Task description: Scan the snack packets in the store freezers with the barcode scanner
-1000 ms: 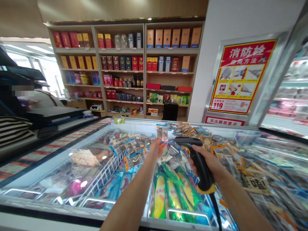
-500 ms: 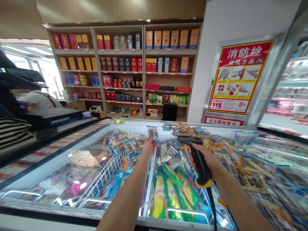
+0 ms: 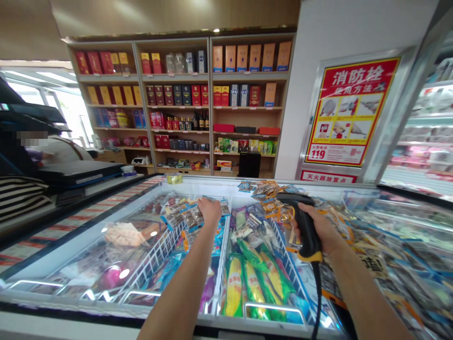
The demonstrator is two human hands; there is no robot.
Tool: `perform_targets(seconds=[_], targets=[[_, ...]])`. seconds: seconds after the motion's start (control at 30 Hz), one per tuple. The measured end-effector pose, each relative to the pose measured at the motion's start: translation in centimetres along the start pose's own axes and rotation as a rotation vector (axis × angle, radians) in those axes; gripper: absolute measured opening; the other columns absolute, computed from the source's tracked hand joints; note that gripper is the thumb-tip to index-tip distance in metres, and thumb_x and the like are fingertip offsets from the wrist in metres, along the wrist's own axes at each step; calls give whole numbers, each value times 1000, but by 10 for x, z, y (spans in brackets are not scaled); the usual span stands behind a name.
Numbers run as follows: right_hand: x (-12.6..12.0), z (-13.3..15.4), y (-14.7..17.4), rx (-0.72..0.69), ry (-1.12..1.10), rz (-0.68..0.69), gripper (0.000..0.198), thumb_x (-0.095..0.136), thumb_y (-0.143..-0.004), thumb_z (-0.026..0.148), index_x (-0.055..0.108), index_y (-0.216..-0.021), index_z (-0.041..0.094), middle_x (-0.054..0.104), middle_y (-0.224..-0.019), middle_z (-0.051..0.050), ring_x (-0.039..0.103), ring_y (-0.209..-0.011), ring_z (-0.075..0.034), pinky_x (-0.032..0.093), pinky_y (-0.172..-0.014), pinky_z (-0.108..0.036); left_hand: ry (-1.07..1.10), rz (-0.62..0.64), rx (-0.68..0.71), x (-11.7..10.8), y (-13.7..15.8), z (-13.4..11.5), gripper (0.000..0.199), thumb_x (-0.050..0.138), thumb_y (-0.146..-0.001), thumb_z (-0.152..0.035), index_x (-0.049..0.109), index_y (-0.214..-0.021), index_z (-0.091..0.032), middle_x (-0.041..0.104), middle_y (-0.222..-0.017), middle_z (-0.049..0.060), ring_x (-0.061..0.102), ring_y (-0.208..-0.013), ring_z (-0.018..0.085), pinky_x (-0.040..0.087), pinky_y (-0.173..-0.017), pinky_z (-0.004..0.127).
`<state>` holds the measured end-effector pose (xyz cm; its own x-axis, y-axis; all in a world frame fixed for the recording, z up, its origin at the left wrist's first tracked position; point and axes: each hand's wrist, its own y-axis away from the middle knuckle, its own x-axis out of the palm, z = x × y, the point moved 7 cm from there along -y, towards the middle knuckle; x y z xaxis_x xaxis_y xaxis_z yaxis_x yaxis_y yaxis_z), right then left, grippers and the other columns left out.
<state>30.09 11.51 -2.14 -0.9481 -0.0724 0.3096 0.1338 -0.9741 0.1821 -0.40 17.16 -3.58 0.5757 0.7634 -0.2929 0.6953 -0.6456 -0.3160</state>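
Observation:
My right hand (image 3: 323,231) is wrapped around the handle of a black and yellow barcode scanner (image 3: 303,224). Its head points left, and the cord hangs down over the freezer edge. Over a pile of small clear snack packets (image 3: 193,216) with blue edges, my left hand (image 3: 209,208) has its fingers curled. What sits in those fingers is hidden by the back of the hand. Another such packet (image 3: 224,208) shows just right of it. Below and between my arms, bags of corn (image 3: 254,283) lie in a white wire basket (image 3: 222,252).
The chest freezer's glass lid (image 3: 88,236) covers the left side. More packets (image 3: 389,264) are heaped on the right. A black counter machine (image 3: 81,171) stands at left, a person's pale clothing (image 3: 65,148) beyond it. Shelves of boxed goods (image 3: 177,94) line the back wall.
My left hand has moved left and slightly down from the basket divider onto the packet pile; the packet it held up no longer shows there. The scanner has shifted right.

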Motion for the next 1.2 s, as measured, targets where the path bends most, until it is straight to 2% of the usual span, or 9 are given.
perform_targets(seconds=[0.1,0.2,0.47,0.67,0.77,0.87,0.93,1.03,1.2], targets=[[-5,5,0,-23,-6,-1,26,44,-73,39,49,-62,16,54,-46,1,48,-32,-10,40,-29,-22,-238,-6,107,-6,11,-20,52,44,-68,-18,35,-117,-1,23,-130,24,17,-123,27,19,-98,39],[-9,6,1,-18,-20,-1,24,44,-73,38,49,-65,17,53,-44,2,48,-32,-11,40,-30,-23,-352,55,242,6,32,-39,52,43,-70,-18,34,-120,-7,23,-132,19,18,-123,26,19,-98,38],[-21,9,-1,-39,22,-135,20,47,-72,36,49,-66,17,52,-40,3,48,-31,-11,39,-29,-21,-303,546,547,114,115,-62,50,46,-67,-9,41,-116,-20,29,-131,11,24,-120,23,21,-97,38],[-28,3,-7,-19,68,-180,27,48,-70,40,47,-57,16,52,-39,1,47,-30,-11,40,-28,-22,-25,627,549,156,123,-63,35,50,-64,-3,54,-92,-23,49,-112,9,36,-113,25,17,-96,44],[-30,1,-12,-34,95,-190,29,49,-70,41,47,-55,16,52,-38,1,47,-30,-11,39,-27,-22,71,671,384,161,115,-58,14,56,-61,-6,55,-66,-20,59,-79,7,48,-98,25,23,-93,43],[-28,-1,-14,-30,102,-176,29,49,-69,41,48,-56,16,51,-38,0,47,-30,-11,38,-27,-21,149,674,208,153,109,-52,19,58,-60,-7,48,-49,-18,49,-51,3,52,-90,26,29,-87,41],[-27,-1,-14,-29,93,-167,28,49,-69,40,48,-56,16,51,-38,1,47,-30,-10,38,-27,-21,128,669,244,143,108,-53,21,58,-60,-5,46,-47,-18,43,-45,2,53,-87,26,30,-86,40],[-26,1,-13,-40,77,-155,26,49,-70,39,48,-58,16,51,-38,2,46,-30,-9,39,-29,-20,30,653,413,125,109,-59,16,60,-59,-9,49,-52,-18,45,-47,2,53,-87,26,26,-89,42],[-24,-2,-13,-36,77,-159,25,50,-69,40,50,-63,16,51,-38,2,47,-30,-10,38,-28,-20,-12,577,557,109,112,-64,21,70,-51,-24,53,-63,-20,56,-73,5,44,-101,27,15,-96,42]])
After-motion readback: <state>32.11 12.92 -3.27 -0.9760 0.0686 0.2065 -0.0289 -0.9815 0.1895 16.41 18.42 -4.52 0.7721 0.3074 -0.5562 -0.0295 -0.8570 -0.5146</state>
